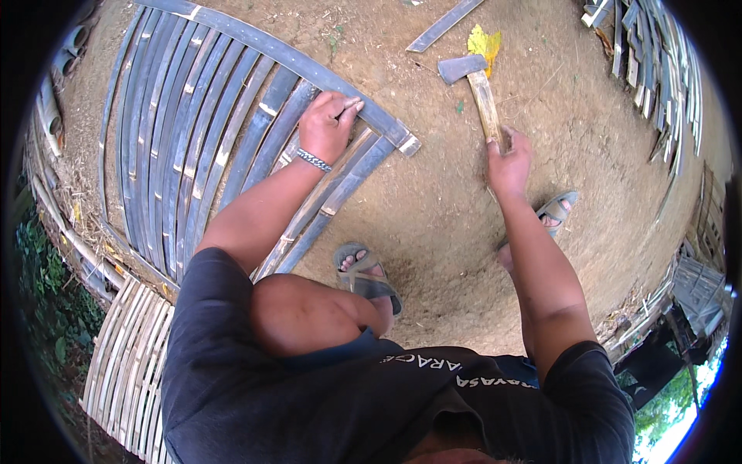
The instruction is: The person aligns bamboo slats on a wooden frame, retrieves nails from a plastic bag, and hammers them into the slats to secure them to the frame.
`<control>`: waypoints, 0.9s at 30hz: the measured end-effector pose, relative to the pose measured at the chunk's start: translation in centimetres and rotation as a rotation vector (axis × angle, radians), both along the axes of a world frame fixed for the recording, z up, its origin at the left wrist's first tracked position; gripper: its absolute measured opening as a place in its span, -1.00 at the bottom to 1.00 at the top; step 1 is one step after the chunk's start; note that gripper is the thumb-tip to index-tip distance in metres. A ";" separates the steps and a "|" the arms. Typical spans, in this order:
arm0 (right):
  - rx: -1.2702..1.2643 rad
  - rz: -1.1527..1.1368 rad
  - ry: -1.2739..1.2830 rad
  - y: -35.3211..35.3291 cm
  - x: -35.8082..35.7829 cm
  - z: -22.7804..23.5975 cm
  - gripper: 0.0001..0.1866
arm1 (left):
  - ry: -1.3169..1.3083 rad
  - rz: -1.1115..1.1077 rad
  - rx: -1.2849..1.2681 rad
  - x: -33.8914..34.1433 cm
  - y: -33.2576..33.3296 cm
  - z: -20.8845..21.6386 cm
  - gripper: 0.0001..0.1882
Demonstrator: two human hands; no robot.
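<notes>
A panel of grey bamboo slats (189, 131) lies on the ground at the left, with a bamboo crosspiece (290, 56) along its far edge. Over that crosspiece, near its right end, my left hand (326, 127) is closed in a pinch; whatever is between the fingertips is too small to make out. My right hand (510, 164) grips the lower end of a hatchet's wooden handle (485, 104). The dark metal head of the hatchet (461, 68) points away from me, low over the soil.
A yellow leaf (485, 45) lies beside the hatchet head. Beyond is a loose bamboo strip (444, 25). Split bamboo (649, 69) is piled at the far right. Another slatted panel (127, 363) lies near left. My sandalled feet (367, 274) stand on bare earth.
</notes>
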State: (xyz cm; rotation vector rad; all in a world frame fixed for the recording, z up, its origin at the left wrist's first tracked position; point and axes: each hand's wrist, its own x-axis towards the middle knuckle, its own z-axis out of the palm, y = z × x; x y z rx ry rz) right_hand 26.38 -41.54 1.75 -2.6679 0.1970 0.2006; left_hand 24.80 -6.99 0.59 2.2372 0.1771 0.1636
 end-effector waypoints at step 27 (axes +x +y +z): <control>0.231 0.522 0.374 8.5 -3.9 5.7 -0.55 | -0.051 -0.002 0.071 -0.2 0.1 -0.2 -0.90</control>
